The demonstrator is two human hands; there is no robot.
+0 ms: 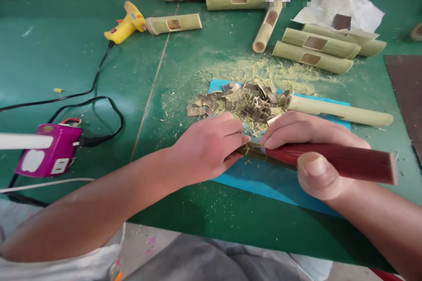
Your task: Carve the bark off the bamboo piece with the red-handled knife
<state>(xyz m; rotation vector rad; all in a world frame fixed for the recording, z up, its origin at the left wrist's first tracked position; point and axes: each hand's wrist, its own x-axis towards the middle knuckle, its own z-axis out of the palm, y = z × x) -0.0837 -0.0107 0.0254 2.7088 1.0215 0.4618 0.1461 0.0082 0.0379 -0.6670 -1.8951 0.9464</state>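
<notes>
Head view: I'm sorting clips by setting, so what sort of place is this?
Probably a small craft workbench for bamboo work. Cut bamboo tubes with square windows lie on the green table, shavings and chips are heaped on a blue mat, and a yellow glue gun is plugged in nearby.

- Far of both hands, a heap of bamboo chips (239,103) and a bamboo tube (339,112) block the blue mat (263,184).
- To the left, bare green table (42,52) lies open as far as the black cord (99,109) and purple power strip (49,149).
- Far right, cut bamboo tubes (316,50) crowd the surface.
</notes>
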